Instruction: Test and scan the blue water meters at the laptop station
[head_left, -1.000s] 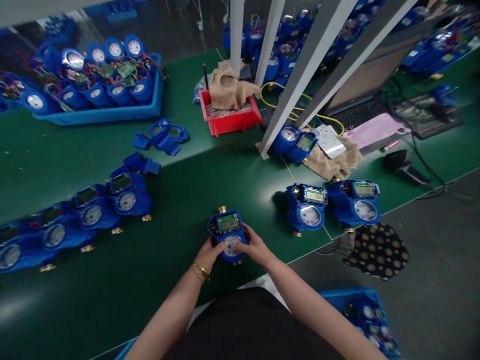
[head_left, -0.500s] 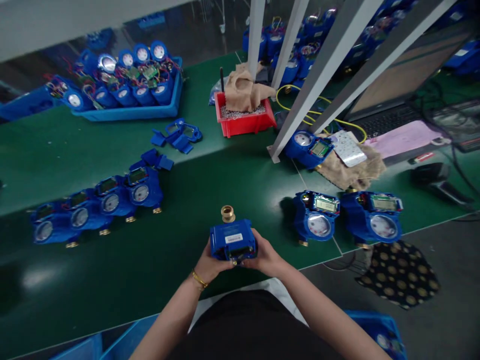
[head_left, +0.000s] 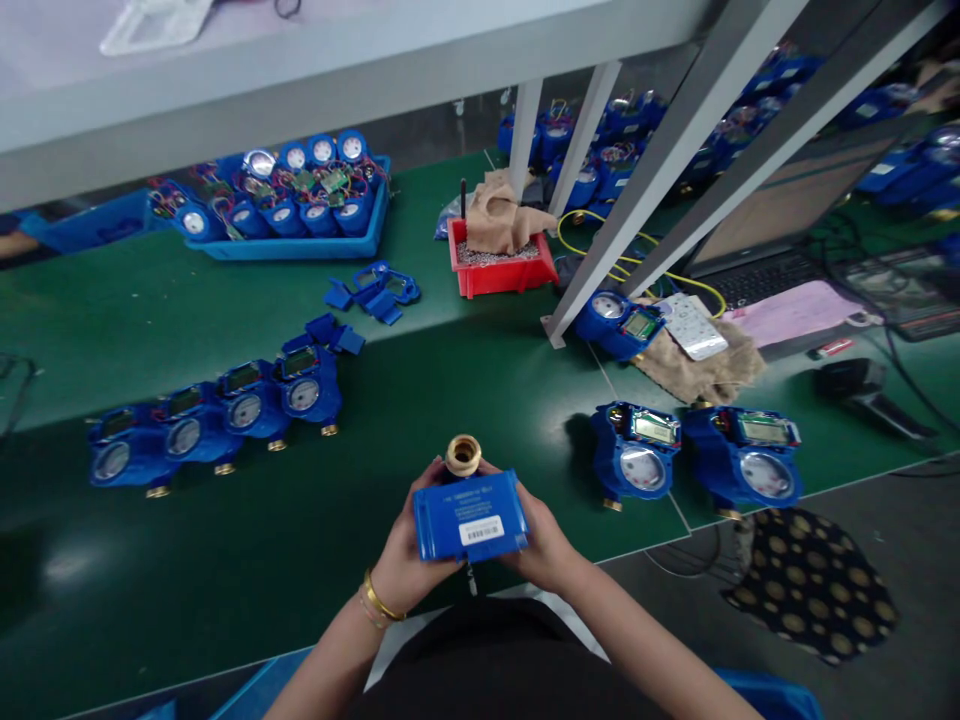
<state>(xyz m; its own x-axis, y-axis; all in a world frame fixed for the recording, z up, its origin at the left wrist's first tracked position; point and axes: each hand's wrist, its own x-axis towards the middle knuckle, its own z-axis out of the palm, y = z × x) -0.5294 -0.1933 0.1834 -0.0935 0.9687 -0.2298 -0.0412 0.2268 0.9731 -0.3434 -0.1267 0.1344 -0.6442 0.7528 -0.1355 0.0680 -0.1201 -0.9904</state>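
Head: boxy meter (head_left: 472, 515), brass fitting (head_left: 463, 466)

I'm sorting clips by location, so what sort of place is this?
Probably a water-meter assembly workshop: four blue meters sit in a row on the green workbench, a blue crate holds more amid circuit boards, and a handheld scanner lies nearby.

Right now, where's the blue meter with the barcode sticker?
In the head view, the blue meter is below the picture's centre, held between the left hand and the right hand.
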